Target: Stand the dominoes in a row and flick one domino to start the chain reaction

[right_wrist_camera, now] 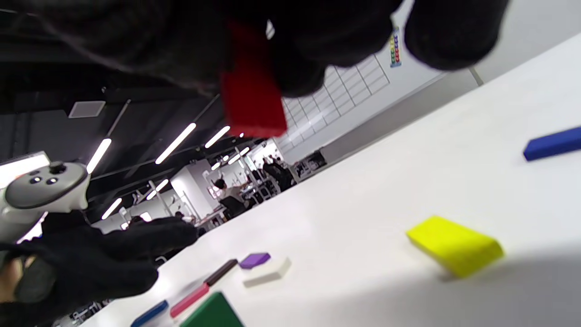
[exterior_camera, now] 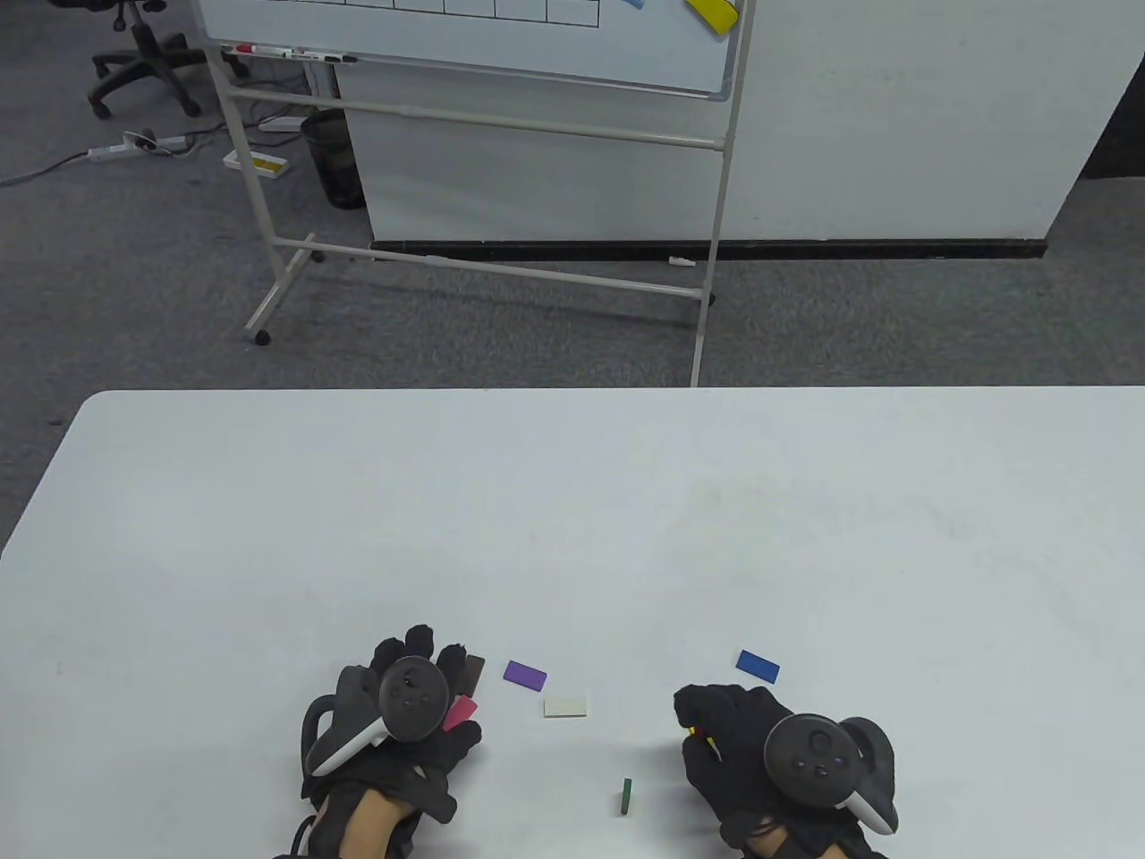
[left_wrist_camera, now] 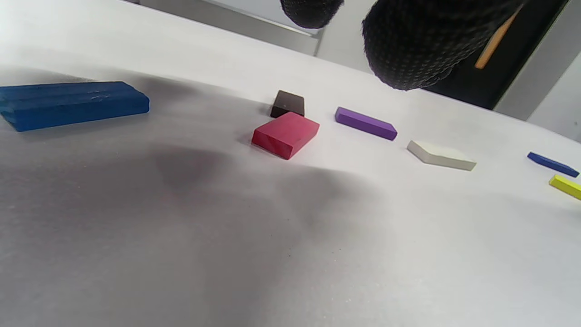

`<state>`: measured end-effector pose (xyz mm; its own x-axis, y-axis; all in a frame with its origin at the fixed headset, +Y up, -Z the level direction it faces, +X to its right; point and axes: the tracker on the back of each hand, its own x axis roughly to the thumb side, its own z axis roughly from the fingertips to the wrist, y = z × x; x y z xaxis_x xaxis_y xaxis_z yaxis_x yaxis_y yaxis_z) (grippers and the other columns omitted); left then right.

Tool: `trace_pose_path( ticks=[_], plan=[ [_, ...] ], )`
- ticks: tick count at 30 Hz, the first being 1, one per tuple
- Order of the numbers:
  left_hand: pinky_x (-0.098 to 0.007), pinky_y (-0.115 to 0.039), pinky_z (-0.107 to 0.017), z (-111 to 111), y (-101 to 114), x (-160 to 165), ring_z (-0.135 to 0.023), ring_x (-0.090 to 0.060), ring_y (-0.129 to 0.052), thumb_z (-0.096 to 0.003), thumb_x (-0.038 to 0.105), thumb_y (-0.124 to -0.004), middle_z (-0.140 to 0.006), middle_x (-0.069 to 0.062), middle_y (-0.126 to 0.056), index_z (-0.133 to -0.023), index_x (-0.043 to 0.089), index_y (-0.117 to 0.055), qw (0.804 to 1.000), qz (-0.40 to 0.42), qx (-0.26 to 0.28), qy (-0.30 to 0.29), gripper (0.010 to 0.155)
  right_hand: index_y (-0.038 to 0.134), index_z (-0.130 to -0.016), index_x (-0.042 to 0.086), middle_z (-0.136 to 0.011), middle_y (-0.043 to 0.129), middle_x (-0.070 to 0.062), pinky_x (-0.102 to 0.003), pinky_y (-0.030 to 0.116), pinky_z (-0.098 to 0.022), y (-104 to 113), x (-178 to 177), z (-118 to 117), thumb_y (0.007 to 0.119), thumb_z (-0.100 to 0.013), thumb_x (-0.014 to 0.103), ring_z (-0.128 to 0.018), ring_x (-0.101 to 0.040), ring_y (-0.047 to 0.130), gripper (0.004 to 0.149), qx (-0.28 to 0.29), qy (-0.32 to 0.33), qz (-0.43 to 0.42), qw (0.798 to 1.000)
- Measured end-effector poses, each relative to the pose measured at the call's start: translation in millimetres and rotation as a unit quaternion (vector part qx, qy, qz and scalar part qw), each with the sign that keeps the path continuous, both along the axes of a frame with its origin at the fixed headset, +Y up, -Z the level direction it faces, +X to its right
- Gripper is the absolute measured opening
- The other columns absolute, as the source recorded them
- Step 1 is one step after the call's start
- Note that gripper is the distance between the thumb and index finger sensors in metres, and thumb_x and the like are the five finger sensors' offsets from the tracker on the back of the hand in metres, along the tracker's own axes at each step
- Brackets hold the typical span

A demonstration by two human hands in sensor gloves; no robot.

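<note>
A green domino (exterior_camera: 627, 796) stands upright near the front edge, between my hands. My right hand (exterior_camera: 698, 729) pinches a red domino (right_wrist_camera: 252, 97) just above the table, with a yellow domino (right_wrist_camera: 455, 245) lying flat below it. My left hand (exterior_camera: 447, 684) hovers with relaxed fingers (left_wrist_camera: 408, 41) and holds nothing. Lying flat by it are a pink domino (exterior_camera: 461, 713), a brown one (exterior_camera: 474, 671), a purple one (exterior_camera: 525, 676) and a white one (exterior_camera: 566, 707). One blue domino (exterior_camera: 758, 666) lies beyond my right hand. Another blue one (left_wrist_camera: 72, 104) lies under my left hand.
The white table (exterior_camera: 572, 537) stretches far back from the dominoes. Beyond its far edge stands a whiteboard on a metal stand (exterior_camera: 483, 116), on grey carpet.
</note>
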<state>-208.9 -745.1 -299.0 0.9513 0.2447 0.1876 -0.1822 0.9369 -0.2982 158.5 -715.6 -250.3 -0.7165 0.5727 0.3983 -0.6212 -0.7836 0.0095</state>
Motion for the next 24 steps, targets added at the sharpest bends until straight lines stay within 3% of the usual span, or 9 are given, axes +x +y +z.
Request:
trace_pose_path(
  ticks=[6,16,17,19,24],
  plan=[
    [-0.073,-0.025,-0.069,1,3,-1,-0.107,-0.049,-0.018,-0.0507,0.057,-0.076,-0.116,-0.011,-0.009,-0.114,0.022,-0.037,1.0,0.008,0.013,0.0,0.083,0.081,-0.088,0.016,-0.09,0.081,-0.012,-0.058,0.072,-0.051,6,3,5,0.087,-0.045,0.036,-0.053,-0.026,0.086,0.047,0.029,-0.001,0.036,0.999],
    [-0.073,-0.025,-0.069,1,4,0,-0.107,-0.049,-0.018,-0.0506,0.057,-0.076,-0.116,-0.011,-0.009,-0.114,0.021,-0.037,1.0,0.011,0.021,-0.005,0.082,0.092,-0.081,0.019,-0.088,0.089,-0.009,-0.058,0.074,-0.051,4,-8,6,0.095,-0.043,0.035,-0.053,-0.025,0.091,0.041,0.017,0.031,0.099,0.995],
    [-0.073,-0.025,-0.069,1,4,0,-0.107,-0.049,-0.018,-0.0507,0.057,-0.076,-0.116,-0.011,-0.009,-0.114,0.021,-0.036,1.0,0.011,0.021,-0.005,0.083,0.093,-0.081,0.02,-0.089,0.089,-0.007,-0.058,0.073,-0.051,3,-9,7,0.095,-0.043,0.035,-0.054,-0.025,0.091,0.041,0.014,0.035,0.103,0.994],
    [-0.073,-0.025,-0.069,1,4,-1,-0.107,-0.049,-0.018,-0.0506,0.057,-0.076,-0.115,-0.011,-0.008,-0.114,0.022,-0.035,1.0,0.013,0.023,-0.005,0.083,0.082,-0.096,0.024,-0.091,0.088,-0.005,-0.058,0.073,-0.052,-1,-13,6,0.096,-0.043,0.033,-0.055,-0.025,0.091,0.056,0.005,0.044,0.114,0.992],
    [-0.073,-0.025,-0.069,0,4,-1,-0.107,-0.049,-0.018,-0.0507,0.057,-0.076,-0.115,-0.011,-0.008,-0.114,0.022,-0.034,0.999,0.016,0.029,-0.004,0.084,0.07,-0.103,0.027,-0.092,0.087,0.0,-0.057,0.073,-0.052,-10,-19,4,0.097,-0.043,0.032,-0.057,-0.025,0.091,0.066,-0.022,0.057,0.123,0.991]
  ],
)
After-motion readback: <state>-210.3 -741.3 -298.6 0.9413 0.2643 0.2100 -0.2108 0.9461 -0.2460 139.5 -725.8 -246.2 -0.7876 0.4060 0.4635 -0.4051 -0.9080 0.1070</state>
